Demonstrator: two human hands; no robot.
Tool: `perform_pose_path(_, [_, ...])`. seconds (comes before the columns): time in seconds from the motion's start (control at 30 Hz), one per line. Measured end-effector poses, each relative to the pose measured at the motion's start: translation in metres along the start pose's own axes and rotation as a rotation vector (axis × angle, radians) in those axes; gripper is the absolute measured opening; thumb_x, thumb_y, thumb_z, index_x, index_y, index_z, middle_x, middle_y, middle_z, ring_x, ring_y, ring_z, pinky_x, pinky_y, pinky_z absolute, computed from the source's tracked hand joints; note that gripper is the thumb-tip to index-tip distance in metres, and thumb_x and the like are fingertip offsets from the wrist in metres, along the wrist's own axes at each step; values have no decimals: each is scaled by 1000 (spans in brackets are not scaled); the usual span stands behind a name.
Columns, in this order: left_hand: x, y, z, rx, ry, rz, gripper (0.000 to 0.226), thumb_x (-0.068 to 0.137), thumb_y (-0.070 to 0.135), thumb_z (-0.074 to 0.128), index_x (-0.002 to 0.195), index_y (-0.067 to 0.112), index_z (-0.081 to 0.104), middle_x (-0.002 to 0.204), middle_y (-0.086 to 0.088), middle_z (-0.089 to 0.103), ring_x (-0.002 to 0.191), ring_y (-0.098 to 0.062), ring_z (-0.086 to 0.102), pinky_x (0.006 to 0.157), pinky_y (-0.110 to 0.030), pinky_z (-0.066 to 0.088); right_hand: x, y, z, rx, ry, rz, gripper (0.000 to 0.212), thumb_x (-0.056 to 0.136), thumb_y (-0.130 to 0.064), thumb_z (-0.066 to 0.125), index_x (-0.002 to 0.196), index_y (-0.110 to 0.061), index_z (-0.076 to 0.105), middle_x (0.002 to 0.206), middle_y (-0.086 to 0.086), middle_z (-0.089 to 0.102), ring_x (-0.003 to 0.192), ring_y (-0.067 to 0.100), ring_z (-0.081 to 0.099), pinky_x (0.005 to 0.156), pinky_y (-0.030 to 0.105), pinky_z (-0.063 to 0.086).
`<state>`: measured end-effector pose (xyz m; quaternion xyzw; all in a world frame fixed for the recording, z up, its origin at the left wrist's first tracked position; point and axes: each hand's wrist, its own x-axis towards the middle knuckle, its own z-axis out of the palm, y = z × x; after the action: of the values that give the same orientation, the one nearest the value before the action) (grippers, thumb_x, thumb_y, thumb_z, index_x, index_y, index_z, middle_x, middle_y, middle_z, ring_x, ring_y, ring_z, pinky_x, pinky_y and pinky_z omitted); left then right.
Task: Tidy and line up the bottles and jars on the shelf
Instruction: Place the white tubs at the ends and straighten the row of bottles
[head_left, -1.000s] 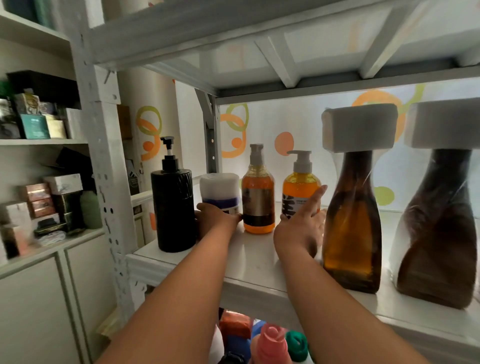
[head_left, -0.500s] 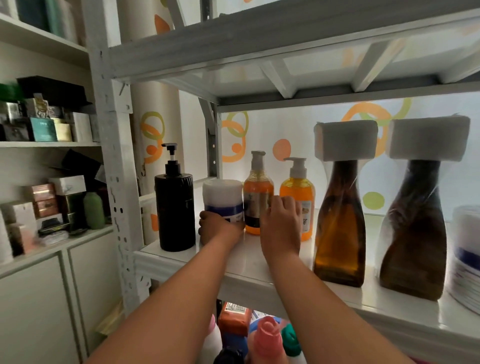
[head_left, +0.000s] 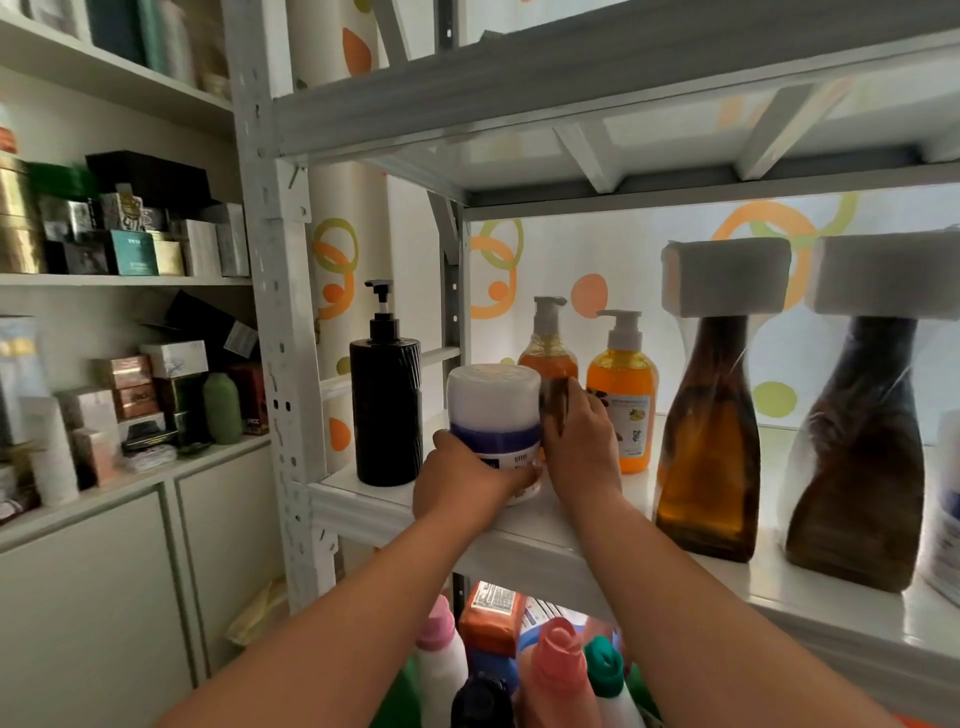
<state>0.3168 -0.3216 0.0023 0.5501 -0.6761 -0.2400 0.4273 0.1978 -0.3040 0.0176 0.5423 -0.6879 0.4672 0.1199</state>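
Observation:
On the white shelf (head_left: 561, 525) a white jar with a blue band (head_left: 493, 410) stands near the front, and my left hand (head_left: 462, 483) grips its lower part. My right hand (head_left: 582, 441) grips the amber pump bottle (head_left: 548, 353) just behind and right of the jar; its fingers cover the bottle's label. A black pump bottle (head_left: 385, 405) is at the left end. An orange pump bottle (head_left: 622, 395) stands right of my right hand, then a tall amber bottle (head_left: 709, 441) and a tall dark brown bottle (head_left: 862, 457), each with a white block top.
Another white jar (head_left: 943, 509) shows at the right edge. The shelf's metal post (head_left: 280, 364) rises at the left. Colourful bottles (head_left: 556, 670) crowd the level below. Cupboard shelves with boxes (head_left: 130, 249) stand to the left.
The white jar has come forward toward the shelf's front in my left hand. My right hand went from reaching open to gripping the amber pump bottle.

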Motion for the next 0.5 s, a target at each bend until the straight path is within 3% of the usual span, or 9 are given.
perform_pose_path(0.23, [-28,-6,-26,-1,35,104,85,58,54,81,127,24,44,124,4,59,111,-16,59,77,-23,47,-4,-1,2,-82,-70,65,58,94,-23,52,143,-8,26,140,15,35,126,26,42,105,32,37])
perform_pose_path(0.33, [-32,-10,-33,3,34,131,85,59,55,81,128,25,43,123,6,59,110,-14,58,76,-20,45,-4,-2,2,-53,-45,91,55,92,-26,54,140,-9,32,137,15,38,120,25,48,102,31,39])
perform_pose_path(0.5, [-31,-15,-38,-37,-40,148,88,59,58,79,131,25,40,126,5,57,113,-15,57,82,-23,48,-4,-4,4,-44,-22,113,57,90,-25,58,138,-7,34,138,15,40,121,29,49,102,36,41])
